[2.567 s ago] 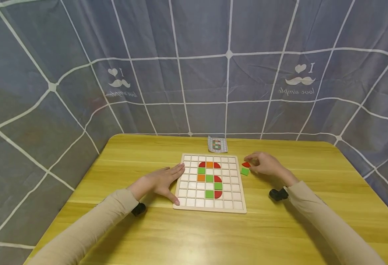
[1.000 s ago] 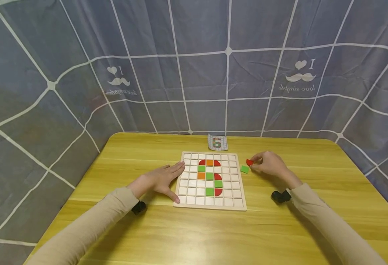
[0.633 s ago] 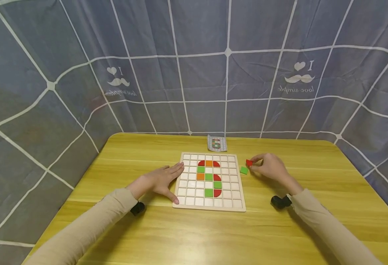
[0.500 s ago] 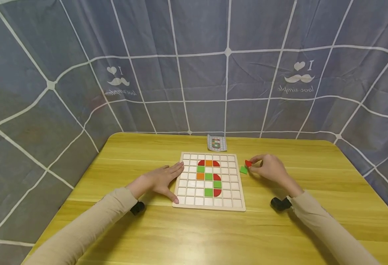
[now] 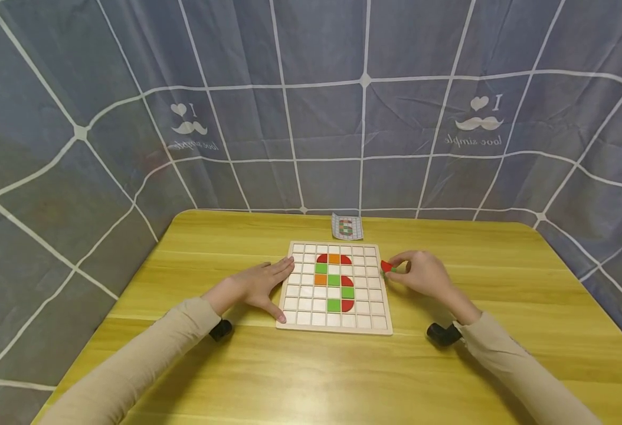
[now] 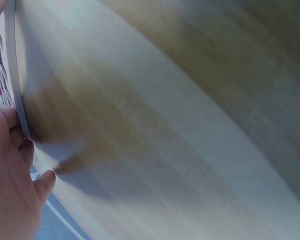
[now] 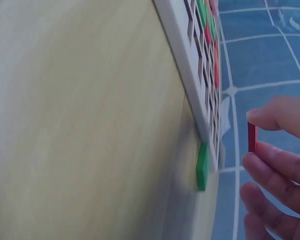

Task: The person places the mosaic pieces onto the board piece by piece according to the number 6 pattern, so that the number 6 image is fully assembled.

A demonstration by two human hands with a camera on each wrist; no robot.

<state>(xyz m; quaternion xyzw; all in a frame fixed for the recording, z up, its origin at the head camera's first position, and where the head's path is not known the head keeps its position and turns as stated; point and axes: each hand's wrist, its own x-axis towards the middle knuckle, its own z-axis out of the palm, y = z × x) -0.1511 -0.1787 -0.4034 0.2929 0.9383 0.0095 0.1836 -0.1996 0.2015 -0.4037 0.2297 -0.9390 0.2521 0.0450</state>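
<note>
My right hand [image 5: 421, 273] pinches a red quarter-circle tile [image 7: 252, 137] between thumb and fingers, raised off the table. Below it a loose green square tile [image 7: 202, 167] lies on the table beside the board's right edge; in the head view it is mostly hidden by the red tile and fingers. My left hand [image 5: 260, 287] is spread with fingertips and thumb at the left edge of the wooden grid board [image 5: 337, 330]. In the board's cells sit red rounded tiles [image 5: 347, 306], green squares [image 5: 334, 305] and orange squares [image 5: 320, 279], forming a curved figure.
A small printed card [image 5: 347, 226] with a coloured grid pattern lies behind the board. The yellow wooden table [image 5: 311, 378] ends at a grey curtain [image 5: 327, 118] with white lines. Black wrist-camera mounts [image 5: 442, 334] sit under both wrists.
My right hand has picked up the red tile from the table and moved it left, over the green tile towards the board's right edge. My left hand stays in place.
</note>
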